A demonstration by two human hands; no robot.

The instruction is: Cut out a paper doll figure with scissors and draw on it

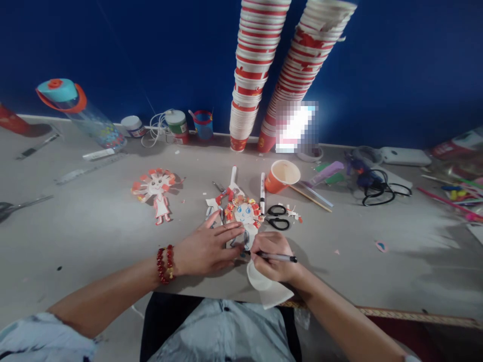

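Observation:
A paper doll [246, 213] with a drawn face, blue eyes and a red-and-orange fringe lies on the table in front of me. My left hand [213, 246] rests flat with fingers spread, its fingertips on the doll's white body. In my right hand [273, 254] is a pen [277, 257], its tip low on the doll's body. White paper [269, 289] sticks out beneath the right hand at the table edge. Black-handled scissors [278, 217] lie right of the doll, beside a capped marker [262, 193]. Another marker [234, 175] lies behind the doll.
An orange paper cup [279, 177] stands behind the scissors. Two tall stacks of paper cups [245, 100] lean by the blue wall. A second paper doll [160, 193] lies left. A bottle [94, 120], jars [176, 125], a coiled black cable [381, 188] and paper scraps are around.

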